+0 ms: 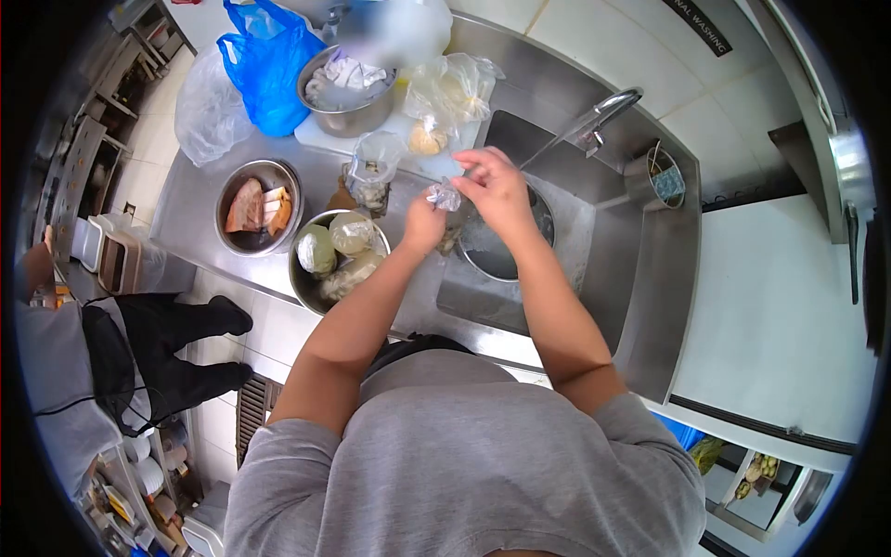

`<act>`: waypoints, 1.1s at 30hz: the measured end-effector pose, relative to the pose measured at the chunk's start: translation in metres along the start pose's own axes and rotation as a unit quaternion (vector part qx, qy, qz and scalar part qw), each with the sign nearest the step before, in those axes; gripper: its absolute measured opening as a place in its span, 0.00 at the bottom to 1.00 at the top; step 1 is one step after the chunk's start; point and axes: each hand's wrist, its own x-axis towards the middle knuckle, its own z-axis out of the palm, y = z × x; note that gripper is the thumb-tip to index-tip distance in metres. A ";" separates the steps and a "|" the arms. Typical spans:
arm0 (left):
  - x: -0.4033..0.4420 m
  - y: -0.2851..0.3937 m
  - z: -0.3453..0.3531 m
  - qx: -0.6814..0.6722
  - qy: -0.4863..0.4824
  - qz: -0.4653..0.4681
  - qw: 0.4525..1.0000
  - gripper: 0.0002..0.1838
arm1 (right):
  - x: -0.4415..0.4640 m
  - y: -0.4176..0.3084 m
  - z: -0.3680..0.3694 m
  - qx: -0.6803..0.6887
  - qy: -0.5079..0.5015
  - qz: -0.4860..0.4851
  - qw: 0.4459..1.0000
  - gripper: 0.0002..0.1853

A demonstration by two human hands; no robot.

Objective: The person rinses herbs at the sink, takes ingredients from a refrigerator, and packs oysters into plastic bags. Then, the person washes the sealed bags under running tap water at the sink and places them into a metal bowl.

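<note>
My left hand [425, 226] is closed around the gathered neck of a clear plastic bag [445, 195], over the sink's left edge. Something pale and brownish shows just below this hand, partly hidden, and I cannot make out what it is. My right hand [501, 193] meets the bag's twisted top from the other side, thumb against the plastic and fingers curled. Beneath the right forearm, a round metal bowl [548, 218] stands in the sink [594, 251], with water in it. The faucet [613, 107] arches over, a thin stream running from it.
Left on the steel counter are a bowl of wrapped bundles [302, 278], a bowl of meat-like pieces [218, 212] and a small bag [373, 158]. Behind stand a metal pot [357, 121], a blue bag [264, 70] and a white board [320, 139]. Another person [139, 348] is at far left.
</note>
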 end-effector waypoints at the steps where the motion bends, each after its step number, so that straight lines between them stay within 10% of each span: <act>1: -0.001 0.000 0.002 0.012 0.016 0.014 1.000 0.11 | -0.005 0.006 -0.002 0.010 0.018 0.058 0.998 0.13; 12: 0.014 0.006 0.023 0.210 0.005 0.160 0.964 0.10 | -0.019 0.072 -0.001 0.015 0.015 0.067 0.997 0.06; 19: 0.016 0.006 0.054 0.209 -0.043 0.109 0.971 0.13 | -0.041 0.106 0.002 0.495 0.129 0.275 0.814 0.23; 33: 0.027 -0.030 0.077 0.372 -0.114 0.173 0.905 0.07 | -0.049 0.122 0.018 0.502 0.139 0.278 0.807 0.34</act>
